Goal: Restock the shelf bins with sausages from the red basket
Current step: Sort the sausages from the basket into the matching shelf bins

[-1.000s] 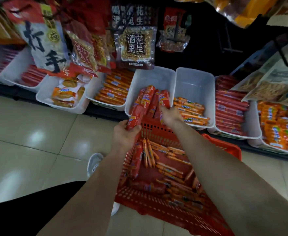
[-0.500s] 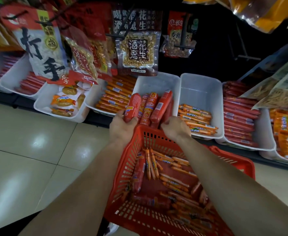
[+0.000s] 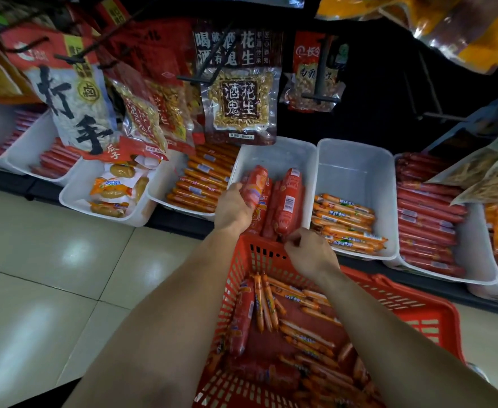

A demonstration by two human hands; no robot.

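Note:
The red basket (image 3: pixel 418 313) stands on the floor below the shelf, with several thin orange sausages (image 3: pixel 300 334) and a few thick red ones inside. My left hand (image 3: pixel 234 207) grips a thick red sausage (image 3: pixel 255 184) over the middle white bin (image 3: pixel 277 154). More thick red sausages (image 3: pixel 289 201) lie in that bin. My right hand (image 3: pixel 309 251) hovers just below them at the basket's far rim, fingers curled and holding nothing.
White bins line the shelf: orange sausages (image 3: pixel 203 181) to the left, a part-filled bin (image 3: pixel 356 172) of orange sausages to the right, then dark red sausages (image 3: pixel 427 213). Snack bags (image 3: pixel 238 95) hang on hooks above. Tiled floor (image 3: pixel 50 275) lies at left.
Both hands carried the thick red sausages from the basket's rim into the middle bin. My right hand has let go of its sausages and drawn back; the left still holds one.

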